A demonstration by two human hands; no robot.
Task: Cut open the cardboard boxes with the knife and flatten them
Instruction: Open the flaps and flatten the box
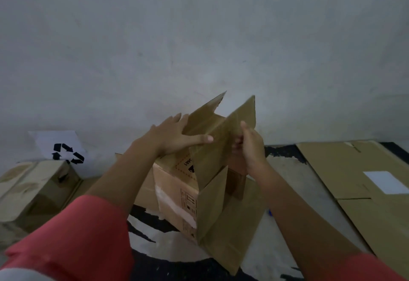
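Standing on floor at centre, cardboard box [174,192], top flaps raised toward 12 o'clock; left hand [174,135] flat, fingers straight, pressing flap at 11 o'clock; right hand [250,145] curled round flap edge at 1 o'clock; hands apart, one flap between; flattened cardboard [354,170] on floor at 3 o'clock; second box [33,187] at 9 o'clock; recycling sign [66,152] just behind it on wall.

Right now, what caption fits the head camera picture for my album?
Left hand presses and right hand grips the raised flaps of a cardboard box beside flattened cardboard.
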